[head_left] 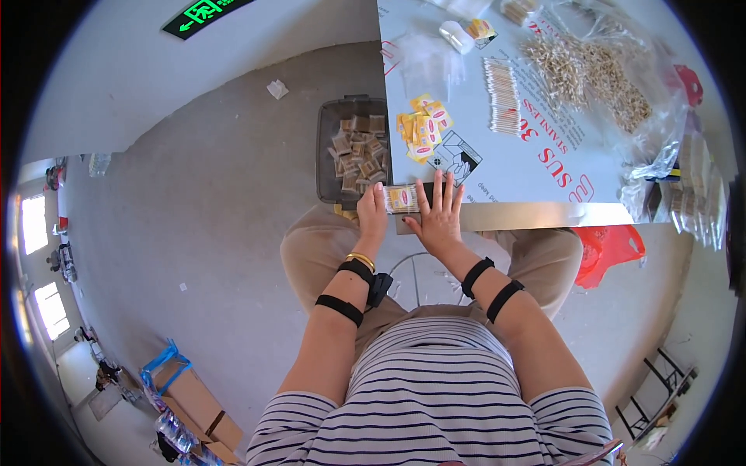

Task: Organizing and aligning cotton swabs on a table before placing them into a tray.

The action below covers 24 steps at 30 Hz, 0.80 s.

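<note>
- cotton-swab packet [402,199] sits at the table [532,192]'s near-left corner; probably light, slippery, snappable sticks
- left hand [371,208] grips its left end, decent spot imo
- right hand [440,213] flat, fingers spread by its right end

Your table [513,189] carries most of it: big red capitals and digits [556,172] run inward from the near edge's right half, finer dark lines [571,128] alongside. Short black print [471,189] and a boxed hand diagram [458,161] sit toward the near left corner. Red logos: one [390,53] at the left edge, one [575,189] at the near. Yellow cards [423,128] by the left edge and your pack [402,199] at the near left corner: red ovals, lettering too small. Wall sign [203,12]: green running figure, left arrow.
</note>
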Each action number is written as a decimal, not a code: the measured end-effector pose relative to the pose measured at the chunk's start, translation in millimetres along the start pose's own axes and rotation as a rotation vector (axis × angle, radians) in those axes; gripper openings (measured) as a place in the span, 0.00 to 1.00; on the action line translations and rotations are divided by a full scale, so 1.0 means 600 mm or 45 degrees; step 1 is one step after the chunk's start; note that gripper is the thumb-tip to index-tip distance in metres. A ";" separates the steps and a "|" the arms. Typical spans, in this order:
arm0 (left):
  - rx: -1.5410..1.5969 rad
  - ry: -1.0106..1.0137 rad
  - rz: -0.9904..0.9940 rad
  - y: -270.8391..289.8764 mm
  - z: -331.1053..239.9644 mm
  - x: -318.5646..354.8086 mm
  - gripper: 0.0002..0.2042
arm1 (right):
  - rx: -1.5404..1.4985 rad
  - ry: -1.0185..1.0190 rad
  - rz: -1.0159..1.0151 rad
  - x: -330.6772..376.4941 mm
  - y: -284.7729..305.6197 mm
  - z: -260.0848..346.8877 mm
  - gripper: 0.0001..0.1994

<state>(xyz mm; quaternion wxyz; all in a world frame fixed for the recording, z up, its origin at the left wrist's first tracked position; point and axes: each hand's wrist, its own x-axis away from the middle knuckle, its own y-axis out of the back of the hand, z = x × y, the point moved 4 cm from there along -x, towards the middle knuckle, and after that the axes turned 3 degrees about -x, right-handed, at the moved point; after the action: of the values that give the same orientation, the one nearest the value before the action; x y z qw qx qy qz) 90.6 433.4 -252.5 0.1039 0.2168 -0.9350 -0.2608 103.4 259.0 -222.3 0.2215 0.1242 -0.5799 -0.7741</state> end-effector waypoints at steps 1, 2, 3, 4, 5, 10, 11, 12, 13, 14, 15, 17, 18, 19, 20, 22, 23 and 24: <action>0.001 0.002 0.001 0.000 0.002 0.001 0.26 | -0.023 0.003 -0.011 0.001 0.000 0.000 0.48; 0.045 0.017 0.037 -0.002 0.004 0.002 0.26 | -0.021 0.001 -0.009 0.004 -0.001 -0.003 0.48; 0.090 0.032 0.074 -0.006 0.006 0.003 0.25 | -0.009 -0.008 -0.008 0.007 -0.001 -0.007 0.48; 0.085 0.032 0.066 -0.002 0.016 0.002 0.25 | -0.005 -0.006 -0.011 0.005 0.000 -0.003 0.48; 0.259 0.107 0.090 -0.003 0.028 0.000 0.23 | -0.009 0.000 -0.013 0.004 0.001 -0.001 0.48; 0.739 0.342 0.045 -0.025 0.062 -0.002 0.20 | 0.004 0.009 -0.007 -0.002 0.005 0.008 0.48; 0.686 0.319 0.043 -0.027 0.061 -0.002 0.21 | 0.005 0.008 -0.006 -0.001 0.005 0.007 0.48; 0.632 0.295 0.040 -0.026 0.060 -0.002 0.21 | 0.000 0.007 0.002 -0.001 0.004 0.008 0.47; 0.633 0.294 0.041 -0.026 0.058 -0.002 0.21 | -0.003 0.004 0.009 -0.001 0.003 0.006 0.47; 0.524 0.245 0.028 -0.024 0.053 -0.003 0.21 | -0.002 0.005 0.008 -0.001 0.002 0.005 0.47; 0.415 0.195 0.013 -0.020 0.047 -0.003 0.20 | 0.005 0.006 0.004 -0.002 0.002 0.006 0.47; 0.322 0.156 -0.003 -0.022 0.030 -0.001 0.21 | 0.019 -0.005 0.001 0.001 0.002 0.000 0.47; 0.229 0.117 -0.023 -0.024 0.018 0.001 0.22 | 0.035 -0.018 0.032 0.003 0.001 -0.005 0.47; 0.233 0.110 -0.021 -0.025 0.015 0.002 0.22 | 0.050 -0.028 0.057 0.002 0.003 -0.005 0.47; 0.193 0.127 -0.026 -0.028 0.012 0.004 0.22 | 0.057 -0.035 0.050 0.003 0.006 -0.007 0.47; 0.168 0.130 -0.022 -0.029 0.011 0.007 0.22 | 0.039 -0.069 0.095 0.005 0.013 -0.009 0.45; 0.131 0.054 -0.029 -0.027 0.015 0.005 0.21 | 0.061 -0.082 0.080 0.005 0.015 -0.014 0.45; 0.096 -0.023 -0.038 -0.022 0.020 0.002 0.20 | -0.043 -0.050 0.032 0.003 0.019 -0.013 0.44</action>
<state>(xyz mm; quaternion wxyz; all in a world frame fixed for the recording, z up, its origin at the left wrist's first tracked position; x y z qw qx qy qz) 90.4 427.8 -269.2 0.0835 0.2321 -0.9417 -0.2289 107.6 248.9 -214.0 0.2218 0.0981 -0.5725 -0.7832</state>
